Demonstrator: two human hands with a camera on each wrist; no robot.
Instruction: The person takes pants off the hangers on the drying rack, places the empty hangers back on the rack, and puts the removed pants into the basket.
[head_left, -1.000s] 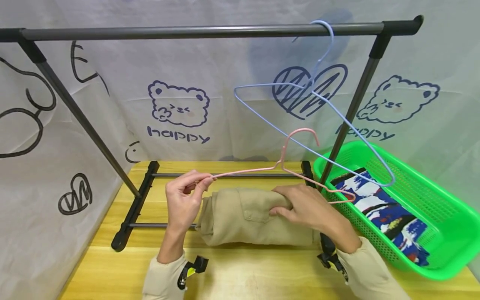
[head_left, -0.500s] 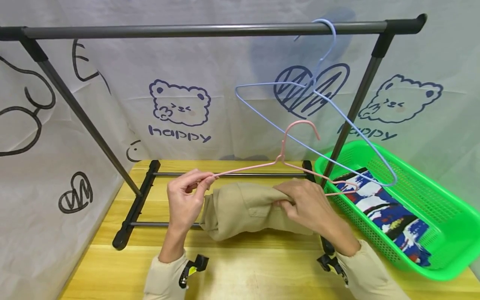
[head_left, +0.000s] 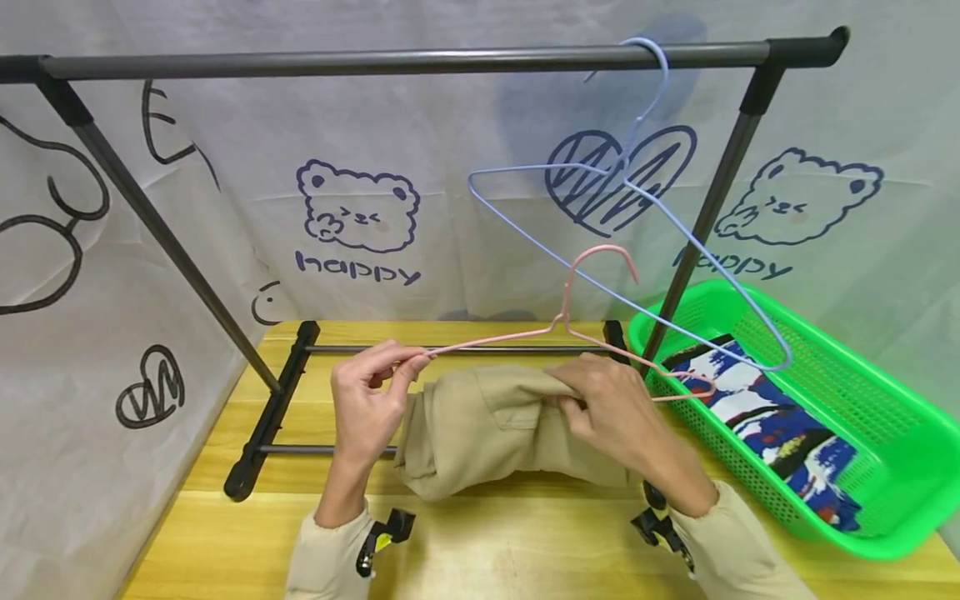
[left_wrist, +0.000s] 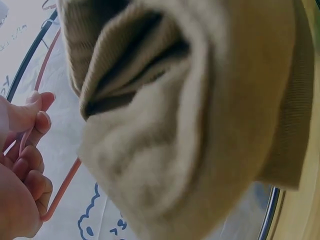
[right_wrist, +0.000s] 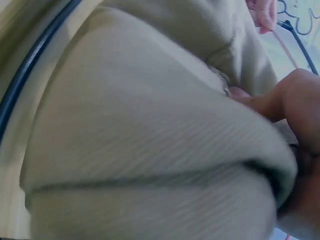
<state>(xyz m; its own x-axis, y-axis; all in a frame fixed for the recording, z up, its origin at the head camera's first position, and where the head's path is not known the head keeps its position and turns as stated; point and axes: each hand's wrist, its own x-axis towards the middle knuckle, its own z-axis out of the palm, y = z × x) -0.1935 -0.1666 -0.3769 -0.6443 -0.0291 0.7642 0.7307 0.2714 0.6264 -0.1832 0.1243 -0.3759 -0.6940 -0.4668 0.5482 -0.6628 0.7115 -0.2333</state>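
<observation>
My left hand [head_left: 367, 404] pinches the left corner of a pink wire hanger [head_left: 495, 338] between thumb and fingers. Below the hanger's shoulders hang folded khaki trousers [head_left: 465, 433], draped over its lower bar, which the cloth mostly hides. My right hand [head_left: 611, 412] grips the upper edge of the trousers beside a pocket, thumb in front. Close up in the left wrist view, the trousers [left_wrist: 150, 165] show layered folds at their side. In the right wrist view, the cloth of the trousers [right_wrist: 140, 125] fills most of the picture, partly hiding the fingers.
A black metal rack [head_left: 375, 63] spans the wooden table [head_left: 480, 550]. From its top bar hangs a blue hanger [head_left: 555, 246], overlapping the pink one in view. At right stands a green basket [head_left: 892, 467] containing a folded multicoloured cloth [head_left: 780, 433].
My right hand has pulled the front of the trousers upward, so the cloth bunches near the pocket. The pink hanger's hook has risen slightly. My left hand has stayed almost in place.
</observation>
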